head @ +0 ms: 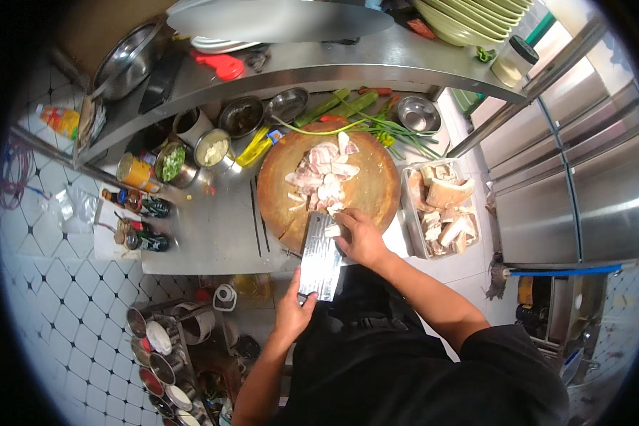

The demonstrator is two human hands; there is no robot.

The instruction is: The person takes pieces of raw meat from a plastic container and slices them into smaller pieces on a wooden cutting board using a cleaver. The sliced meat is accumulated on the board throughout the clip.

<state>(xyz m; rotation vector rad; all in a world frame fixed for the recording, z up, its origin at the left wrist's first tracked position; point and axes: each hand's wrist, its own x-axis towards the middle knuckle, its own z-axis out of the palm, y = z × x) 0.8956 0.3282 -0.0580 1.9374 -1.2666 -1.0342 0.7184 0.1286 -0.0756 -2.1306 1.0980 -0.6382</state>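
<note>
My left hand grips the handle of a broad steel cleaver. The blade's far end reaches over the near edge of a round wooden chopping block. Right of the blade, my right hand bends its fingers over a pale piece of meat, which lies close against the steel. Beyond the blade, a loose pile of sliced pork with pale fat spreads across the block. To the right stands a clear plastic tub holding larger chunks of meat.
A steel shelf overhangs the back of the steel table. Scallions and small bowls, including a steel bowl, sit behind the block. At left are chopped greens, minced garlic, dark chopsticks and bottles.
</note>
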